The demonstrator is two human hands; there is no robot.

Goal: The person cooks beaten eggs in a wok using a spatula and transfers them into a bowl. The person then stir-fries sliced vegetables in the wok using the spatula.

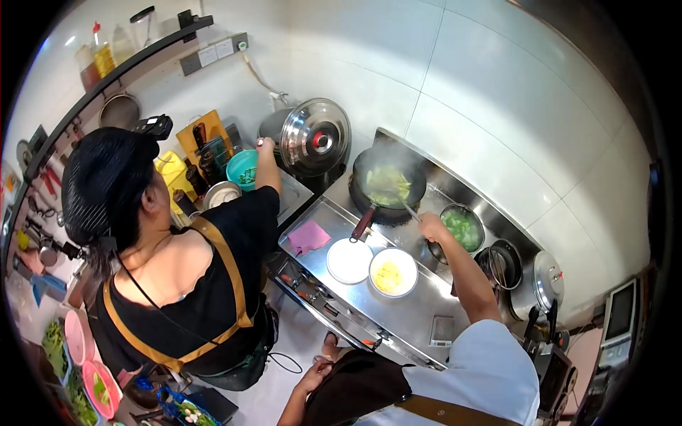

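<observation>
My right hand is closed round the handle of a metal cooking utensil. Its far end reaches into a steaming black wok, among pale yellow-green food, and I cannot tell if it is a spatula or a ladle. Low in front of my dark apron, my left hand has its fingers curled, and what they hold, if anything, is hidden. Beside my right hand, a pan holds green vegetables in liquid. Nearer me stand a white plate and a white bowl with yellow food.
A co-worker in a black top stands on the left, one hand by a teal bowl. A large pot lid leans behind. A pink cloth and a small scale lie on the counter. Pots stand right.
</observation>
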